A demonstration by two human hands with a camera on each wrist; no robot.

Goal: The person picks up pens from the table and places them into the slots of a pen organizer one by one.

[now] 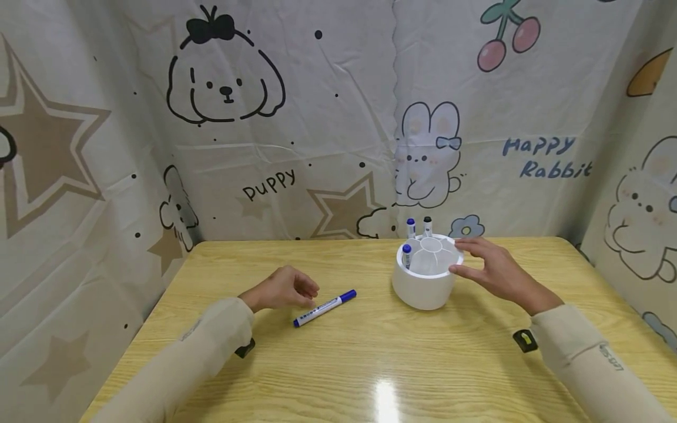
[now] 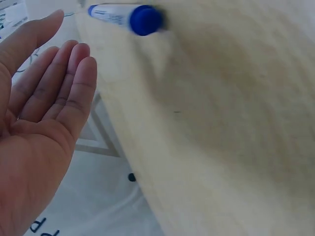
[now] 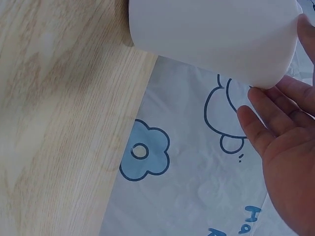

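Note:
A white marker with a blue cap lies slantwise on the wooden table. Just to its left, my left hand hovers with loosely bent fingers and holds nothing. In the left wrist view the palm and fingers of that hand are spread beside the marker. A round white pen holder with several compartments stands on the right part of the table. My right hand touches its right side, thumb and fairly straight fingers against the rim. The right wrist view shows fingertips along the holder's wall.
Three capped markers stand in the holder: a blue-capped one and a black-capped one at the back, another blue-capped one at the left. A printed cloth hangs behind the table and at both sides.

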